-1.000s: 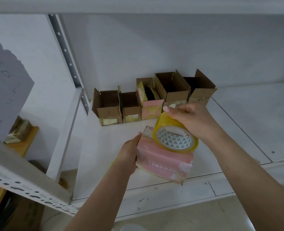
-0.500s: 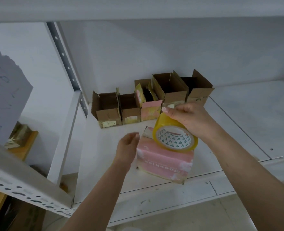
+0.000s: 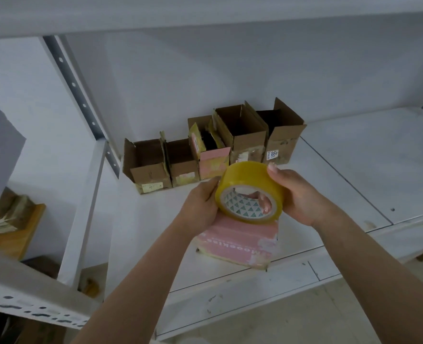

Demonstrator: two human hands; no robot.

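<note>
Tape roll (image 3: pixel 245 175), yellow, one: right hand (image 3: pixel 302 198) clamped on it, fingers (image 3: pixel 263 203) through the core; left hand (image 3: pixel 200 207) gripping its left edge. Pink box (image 3: pixel 240 244), one, directly beneath both hands on shelf (image 3: pixel 342 184). Open cartons (image 3: pixel 150 170), five, rowed beyond the hands.

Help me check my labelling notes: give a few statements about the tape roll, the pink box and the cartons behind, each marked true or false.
The right hand grips the yellow tape roll. True.
The left hand hangs clear of the roll. False: it touches the roll's left side.
The pink box sits below the roll, on the white shelf. True.
The brown cartons by the back wall are sealed shut. False: their tops are open.
</note>
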